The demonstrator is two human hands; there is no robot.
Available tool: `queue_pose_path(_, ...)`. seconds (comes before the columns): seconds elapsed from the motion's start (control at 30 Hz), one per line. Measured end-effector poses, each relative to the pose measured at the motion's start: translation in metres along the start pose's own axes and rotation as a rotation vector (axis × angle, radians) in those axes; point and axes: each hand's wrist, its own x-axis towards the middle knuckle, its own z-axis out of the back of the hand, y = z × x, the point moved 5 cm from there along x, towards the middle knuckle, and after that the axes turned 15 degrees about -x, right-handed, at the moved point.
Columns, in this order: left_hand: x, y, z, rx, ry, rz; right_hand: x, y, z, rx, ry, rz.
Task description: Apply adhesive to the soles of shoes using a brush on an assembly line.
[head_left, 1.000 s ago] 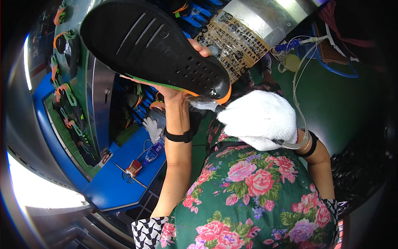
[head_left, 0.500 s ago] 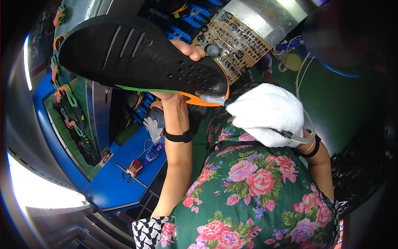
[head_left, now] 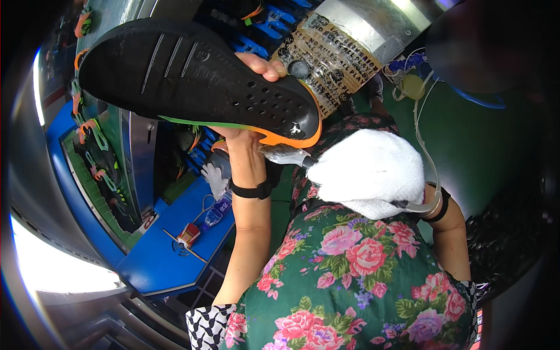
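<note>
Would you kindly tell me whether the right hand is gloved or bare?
Gloved: a white glove covers the right hand, hiding its fingers.

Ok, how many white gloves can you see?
2: a worn glove over the right hand, and a loose glove near the bottle by the blue table. More could be hidden.

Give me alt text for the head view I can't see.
A black, perforated shoe sole is held up in the person's bare left grip; the white-gloved right grip holds a flat, greyish brush just below the sole's orange edge.
</note>
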Motion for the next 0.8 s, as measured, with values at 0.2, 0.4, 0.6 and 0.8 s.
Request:
queue_pose_path(0.2, 0.000, 0.003, 0.003, 0.010, 0.012, 0.011, 0.001, -0.006, 0.007, -0.124, -0.043, -0.052)
queue_pose_path(0.4, -0.001, 0.007, 0.002, -0.023, 0.050, 0.064, 0.002, -0.014, 0.006, 0.272, -0.039, -0.152)
queue_pose_path(0.6, 0.000, 0.017, -0.005, -0.114, -0.092, 0.241, 0.001, -0.017, 0.014, -0.126, -0.058, -0.030)
queue_pose_path(0.8, 0.002, 0.020, 0.008, -0.070, -0.046, 0.362, -0.002, -0.014, 0.003, 0.095, 0.058, 0.027)
